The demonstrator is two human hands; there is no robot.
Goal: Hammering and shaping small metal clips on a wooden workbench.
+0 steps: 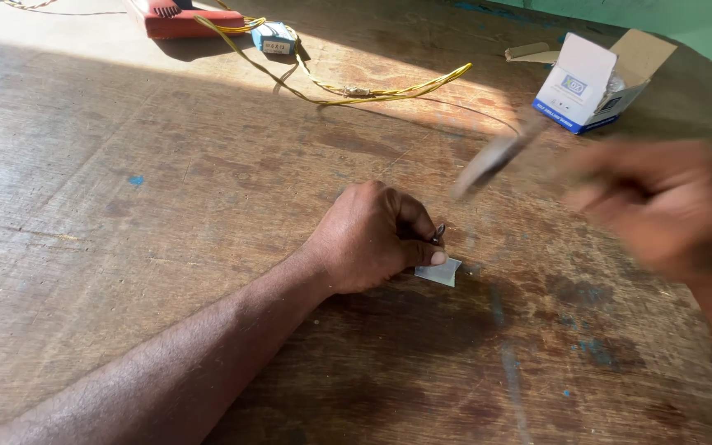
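At the far left of the wooden table lay a red tool, only partly in view, with a yellow wire running rightward from it past a small blue block and across a sunlit patch. Nearer, around the middle of the table, the person's left hand rested on the wood with its fingers pinched together on a small dark metal piece, perhaps a screw or nail, held about upright; the tip of the thumb pressed on a small pale plate that lay flat on the table just under the piece. To the right, the right hand hung above the table, well apart from the left, closed round the handle end of a slim tool whose grey shaft slanted down toward the held piece; both hand and tool were blurred, so what kind of tool it was could not be told. At the far right stood an open white and blue carton with a scrap of card just left of it. Judging by this, the piece was placed on the plate and steadied but not driven in: the tool's tip was clear of it, and the working of the piece into the plate seemed all to remain.
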